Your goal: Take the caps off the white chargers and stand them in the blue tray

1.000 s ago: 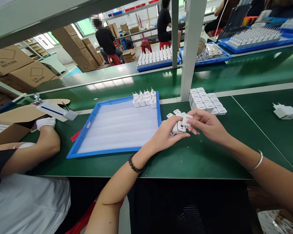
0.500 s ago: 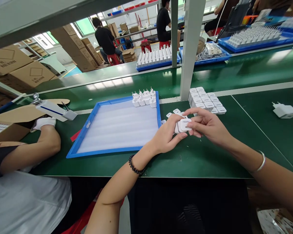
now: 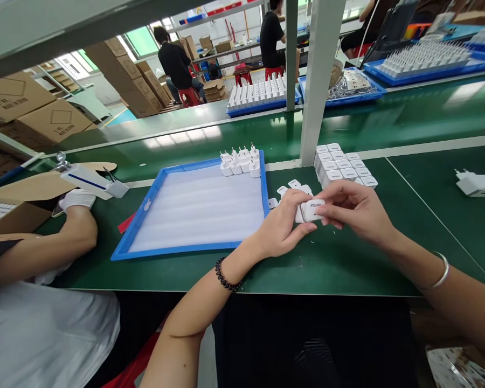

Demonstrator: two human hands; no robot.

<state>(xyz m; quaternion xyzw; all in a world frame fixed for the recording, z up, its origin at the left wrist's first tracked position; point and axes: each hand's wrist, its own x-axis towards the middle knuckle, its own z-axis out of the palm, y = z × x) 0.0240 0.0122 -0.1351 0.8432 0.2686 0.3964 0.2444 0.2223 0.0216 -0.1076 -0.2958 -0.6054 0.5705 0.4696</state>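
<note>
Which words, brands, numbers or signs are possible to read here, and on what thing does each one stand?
White piece held by the right hand: "Fi...", the remaining letters are too blurred.
Stacked white pieces and loose white pieces: dark markings, too small to read.
Brown cartons: dark print, too blurred to read.

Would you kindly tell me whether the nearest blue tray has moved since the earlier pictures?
No; the blue tray sits unchanged relative to the white post.

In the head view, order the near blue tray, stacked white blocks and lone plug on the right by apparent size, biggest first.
1. Near blue tray
2. Stacked white blocks
3. Lone plug
</note>
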